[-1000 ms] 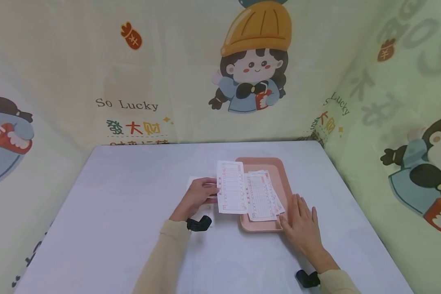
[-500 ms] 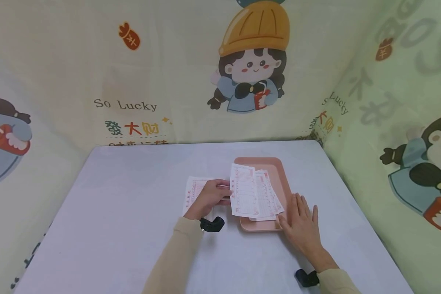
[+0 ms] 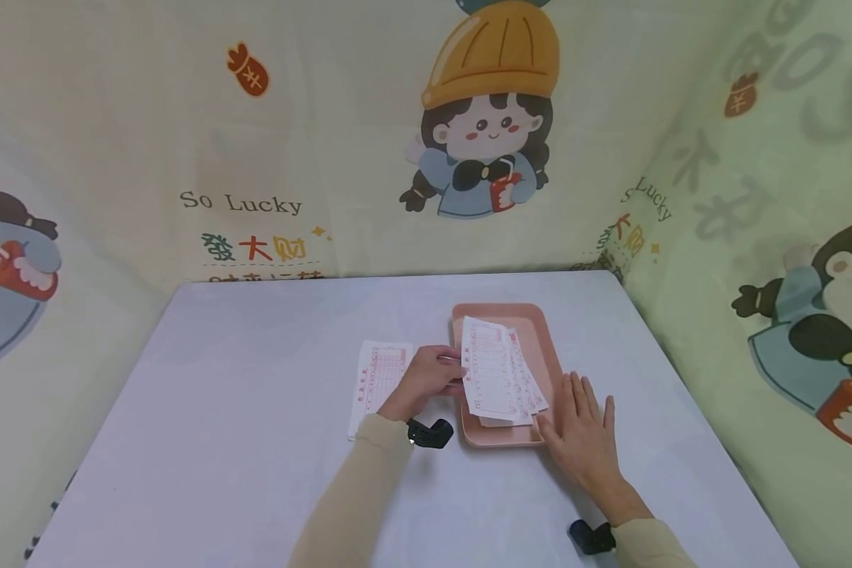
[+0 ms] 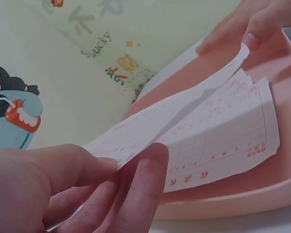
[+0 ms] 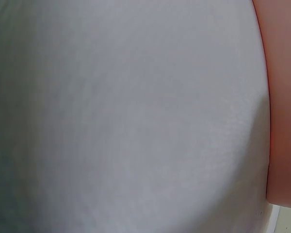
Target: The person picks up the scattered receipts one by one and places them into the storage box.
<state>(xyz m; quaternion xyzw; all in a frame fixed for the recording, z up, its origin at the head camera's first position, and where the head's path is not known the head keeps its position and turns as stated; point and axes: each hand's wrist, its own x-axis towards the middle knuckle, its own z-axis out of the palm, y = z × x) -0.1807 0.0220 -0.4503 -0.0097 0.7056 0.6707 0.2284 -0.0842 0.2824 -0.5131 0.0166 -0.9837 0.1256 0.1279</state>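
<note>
My left hand (image 3: 426, 383) pinches the left edge of a white receipt slip (image 3: 490, 371) printed in red. In the left wrist view, thumb and fingers hold the slip (image 4: 155, 114) tilted up, its far end curling. Below it, several fanned receipt slips (image 4: 223, 131) lie in a pink tray (image 3: 536, 323). Straight fingers of my right hand (image 3: 585, 434) rest along the tray's right rim, the thumb near its front corner. The right wrist view shows only the tray's side (image 5: 286, 97) and table; that hand is out of its sight.
Another stack of receipt slips (image 3: 379, 375) lies on the white table (image 3: 255, 426), left of the tray and partly behind the left hand. Patterned cloth (image 3: 355, 142) hangs behind the table and along both sides.
My left hand has carried the pinched slip rightward over the slips in the tray, uncovering more of the stack at left. My right hand stays at the tray's rim.
</note>
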